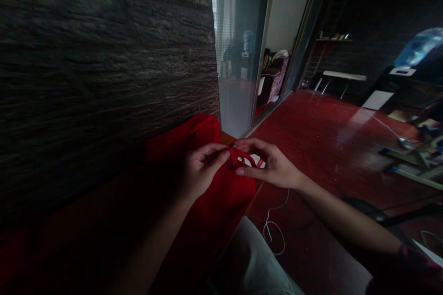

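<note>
My left hand (203, 168) pinches one end of a small red loop-shaped piece (235, 157) between thumb and fingertips. The fingers of my right hand (268, 161) curl around its other side, the thumb lying below it. A tiny glint shows near the fingertips, too small to name. Whether the piece is a cloth strap or something stiffer, I cannot tell. Beneath both hands a large red cloth (224, 203) is spread, bunched up against the wall at its far end. Something white with red marks (261, 161) shows partly behind the right hand.
A rough stone wall (104, 55) stands close on the left. Beyond it is a glass panel (238, 55). Across the red floor (304, 124) are a low bench (344, 75) and a water dispenser bottle (417, 48). A white cable (273, 223) trails beside my leg.
</note>
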Demonstrator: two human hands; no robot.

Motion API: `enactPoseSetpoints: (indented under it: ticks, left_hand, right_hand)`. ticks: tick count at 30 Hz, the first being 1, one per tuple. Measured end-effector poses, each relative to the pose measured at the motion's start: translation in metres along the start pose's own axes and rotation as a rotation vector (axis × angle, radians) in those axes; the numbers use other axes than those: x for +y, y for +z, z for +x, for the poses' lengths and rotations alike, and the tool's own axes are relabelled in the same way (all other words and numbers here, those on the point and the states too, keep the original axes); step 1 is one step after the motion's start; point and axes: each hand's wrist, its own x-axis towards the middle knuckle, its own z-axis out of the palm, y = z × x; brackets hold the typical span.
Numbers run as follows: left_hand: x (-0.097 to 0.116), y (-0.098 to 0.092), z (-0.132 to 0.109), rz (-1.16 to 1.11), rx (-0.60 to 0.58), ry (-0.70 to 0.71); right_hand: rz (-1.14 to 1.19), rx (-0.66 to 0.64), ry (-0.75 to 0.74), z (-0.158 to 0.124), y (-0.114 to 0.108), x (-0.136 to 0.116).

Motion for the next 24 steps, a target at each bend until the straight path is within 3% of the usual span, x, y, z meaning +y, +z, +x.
enactPoseSetpoints:
  ticks: [7,10,13,17,20,24]
  left_hand:
    - [0.0,-0.009,0.006,-0.005,0.067,-0.027]
    - [-0.004,-0.013,0.008,-0.069,0.047,-0.015]
    - [-0.009,-0.016,0.008,-0.157,0.062,-0.055]
    - [-0.011,-0.021,0.01,-0.222,0.063,-0.085]
    - [-0.009,-0.026,0.012,-0.25,0.065,-0.106]
    - [-0.009,-0.027,0.014,-0.27,0.059,-0.135]
  right_hand:
    - [0.094,-0.03,0.095,0.005,-0.001,0.011]
    - [0.247,-0.149,0.122,0.012,-0.005,0.025]
    - [0.431,-0.267,0.288,0.01,-0.007,0.042]
    - [0.696,-0.25,0.574,-0.015,-0.002,0.052]
    - [0.845,-0.157,0.691,-0.042,0.006,0.042]
    - [0.901,0.238,0.652,-0.068,0.026,0.018]
